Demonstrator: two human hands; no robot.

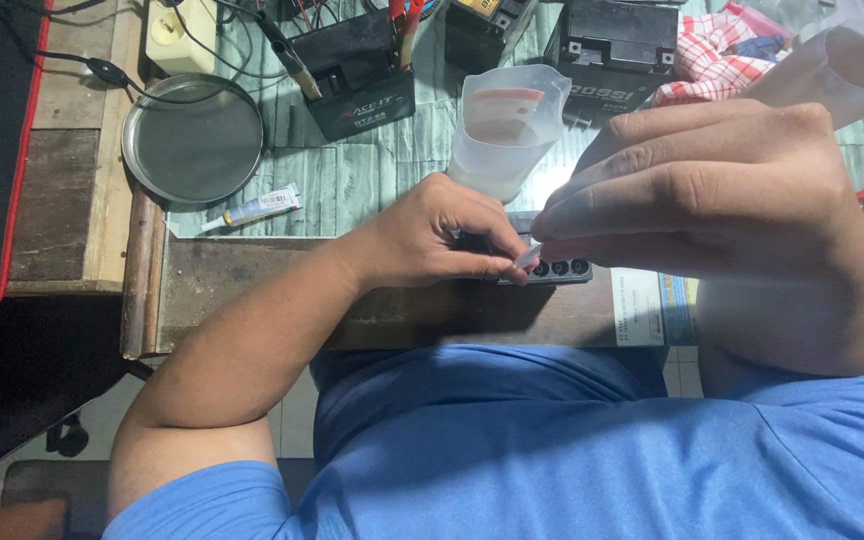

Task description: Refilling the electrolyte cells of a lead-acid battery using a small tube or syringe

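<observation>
Black battery (552, 268): long axis left-right, directly beneath both hands. Left hand (432, 240) clamps its left end; right hand (712, 190) pinches a small white strip (528, 256) over its filler holes.

The round shallow metal tray (192, 140) looks dull and smooth; the translucent white plastic jug (504, 130) is matt. The worn brown wooden bench (252, 290) appears rough; the black plastic battery case (357, 75) is slightly glossy.
</observation>
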